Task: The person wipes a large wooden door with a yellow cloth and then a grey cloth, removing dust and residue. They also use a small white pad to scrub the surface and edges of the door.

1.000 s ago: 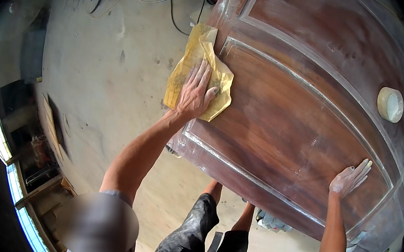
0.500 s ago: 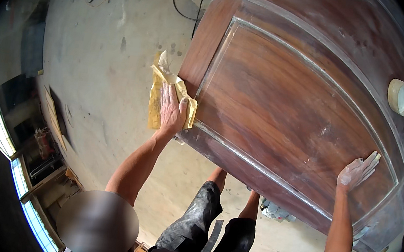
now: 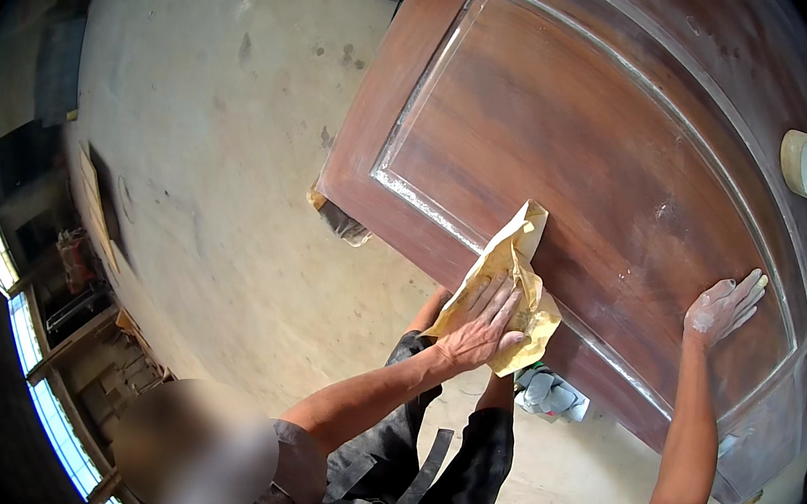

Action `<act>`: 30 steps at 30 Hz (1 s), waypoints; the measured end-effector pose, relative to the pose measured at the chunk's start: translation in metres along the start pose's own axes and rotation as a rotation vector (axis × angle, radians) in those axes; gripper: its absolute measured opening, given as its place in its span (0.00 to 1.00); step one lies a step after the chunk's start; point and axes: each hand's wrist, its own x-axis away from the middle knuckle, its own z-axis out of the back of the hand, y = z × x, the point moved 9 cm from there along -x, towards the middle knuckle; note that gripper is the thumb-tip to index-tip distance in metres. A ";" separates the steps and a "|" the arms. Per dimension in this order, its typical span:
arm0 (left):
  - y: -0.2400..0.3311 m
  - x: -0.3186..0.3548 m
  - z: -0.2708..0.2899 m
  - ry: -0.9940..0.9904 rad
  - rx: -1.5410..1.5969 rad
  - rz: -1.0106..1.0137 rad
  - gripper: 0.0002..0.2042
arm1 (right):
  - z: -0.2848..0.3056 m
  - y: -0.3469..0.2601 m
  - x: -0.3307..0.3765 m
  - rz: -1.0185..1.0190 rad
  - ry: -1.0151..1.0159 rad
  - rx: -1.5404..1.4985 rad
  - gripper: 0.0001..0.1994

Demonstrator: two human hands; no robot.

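Head view, left hand [image 3: 482, 324] flat on crumpled yellow sandpaper [image 3: 506, 280], right hand [image 3: 722, 308] spread on glossy brown door [image 3: 579, 133]

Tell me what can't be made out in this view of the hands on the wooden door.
- Head view: wooden door, far end cut off by the picture's upper and right rim.
- What holds the door up: hidden under it.
- Sanding face of the yellow sandpaper sheet: pressed down under the left hand.
- Palm of the right hand: flat against the door.

You have no labels, signs or screens in front of you. The only package-like thing is a crumpled white and grey wrapper [image 3: 552, 393] on the floor, just below your left hand [image 3: 481, 327].
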 end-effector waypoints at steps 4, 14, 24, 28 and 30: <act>-0.157 0.010 0.119 0.247 -0.054 0.249 0.41 | 0.000 -0.011 -0.001 0.044 0.051 -0.055 0.30; 0.096 -0.016 -0.022 0.045 0.120 -0.195 0.32 | 0.038 -0.021 0.023 0.022 0.027 -0.249 0.29; 0.053 -0.013 0.106 0.221 -0.119 -0.379 0.24 | 0.048 -0.183 0.248 0.157 -0.379 -0.401 0.33; 0.067 -0.069 0.120 0.334 -0.425 -0.335 0.32 | 0.072 -0.082 0.232 0.209 -0.317 -0.223 0.35; 0.103 -0.109 0.094 0.381 -0.509 -0.396 0.31 | 0.085 0.038 0.238 0.055 -0.306 -0.157 0.38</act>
